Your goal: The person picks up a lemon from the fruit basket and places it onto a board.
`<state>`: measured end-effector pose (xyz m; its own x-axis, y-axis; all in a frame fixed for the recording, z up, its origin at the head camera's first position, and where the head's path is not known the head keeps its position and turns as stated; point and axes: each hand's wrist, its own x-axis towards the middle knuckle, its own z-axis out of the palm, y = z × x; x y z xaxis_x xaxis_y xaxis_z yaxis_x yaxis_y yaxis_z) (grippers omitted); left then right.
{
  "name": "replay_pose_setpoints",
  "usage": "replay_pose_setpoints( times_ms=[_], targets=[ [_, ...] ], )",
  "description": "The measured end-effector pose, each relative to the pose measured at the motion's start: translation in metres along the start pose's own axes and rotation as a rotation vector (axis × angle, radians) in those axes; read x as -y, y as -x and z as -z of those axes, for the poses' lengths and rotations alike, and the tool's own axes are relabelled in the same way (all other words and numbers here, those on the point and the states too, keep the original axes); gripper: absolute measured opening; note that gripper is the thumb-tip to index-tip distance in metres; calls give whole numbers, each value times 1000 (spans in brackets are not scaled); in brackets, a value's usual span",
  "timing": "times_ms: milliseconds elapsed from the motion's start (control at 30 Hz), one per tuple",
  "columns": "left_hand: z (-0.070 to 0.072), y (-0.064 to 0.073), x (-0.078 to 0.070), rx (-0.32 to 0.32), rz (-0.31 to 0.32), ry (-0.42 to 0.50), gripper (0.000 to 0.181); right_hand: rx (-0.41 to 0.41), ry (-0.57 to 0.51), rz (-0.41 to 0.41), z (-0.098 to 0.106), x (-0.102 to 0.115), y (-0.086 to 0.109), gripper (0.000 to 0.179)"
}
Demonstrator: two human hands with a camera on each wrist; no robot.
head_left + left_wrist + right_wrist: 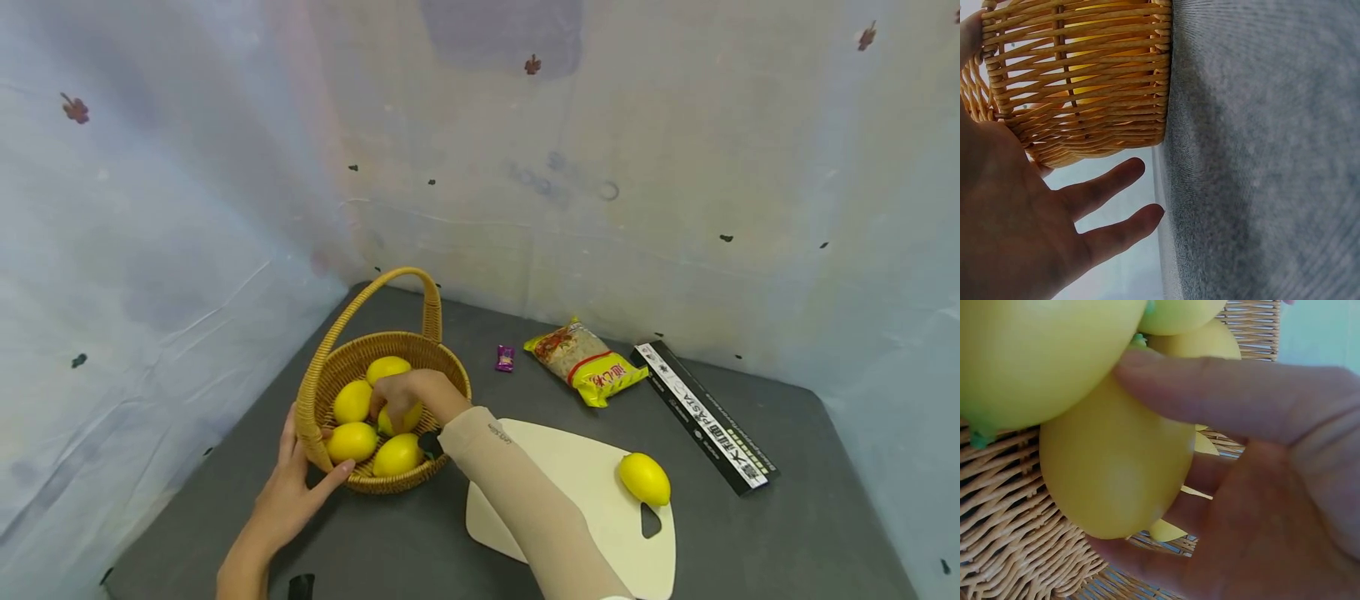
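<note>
A wicker basket (pixel 393 340) with a tall handle holds several yellow lemons (pixel 352 442). The left hand (pixel 283 504) grips its near left side; in the left wrist view two fingers (pixel 1107 184) extend free below the woven wall. Inside the basket, the right hand (pixel 408 392) holds one lemon (pixel 1116 469), its thumb across the top and fingers curled beneath. Another lemon (pixel 1041 356) lies close against the held one. The right forearm partly covers a cream cutting board (pixel 558 450), where a single lemon (pixel 645 479) lies beside the handle hole.
Behind the board are a small purple packet (pixel 505 358), a yellow food bag (pixel 585 362) and a long black pasta box (pixel 705 417). A black object (pixel 302 587) is at the grey table's front edge. Pale sheeting (pixel 600 167) hangs around the table.
</note>
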<state>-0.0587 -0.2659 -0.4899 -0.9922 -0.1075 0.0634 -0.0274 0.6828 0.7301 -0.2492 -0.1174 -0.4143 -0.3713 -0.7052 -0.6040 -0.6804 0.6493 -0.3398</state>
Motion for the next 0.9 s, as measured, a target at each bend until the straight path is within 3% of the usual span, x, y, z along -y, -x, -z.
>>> replay_pose_setpoints(
  times_ms=[367, 900],
  targets=[
    [0, 0, 0, -15, -11, 15, 58, 47, 17, -43, 0, 0, 1, 51],
    [-1, 0, 1, -15, -12, 7, 57, 9, -7, -44, -1, 1, 5, 57]
  ],
)
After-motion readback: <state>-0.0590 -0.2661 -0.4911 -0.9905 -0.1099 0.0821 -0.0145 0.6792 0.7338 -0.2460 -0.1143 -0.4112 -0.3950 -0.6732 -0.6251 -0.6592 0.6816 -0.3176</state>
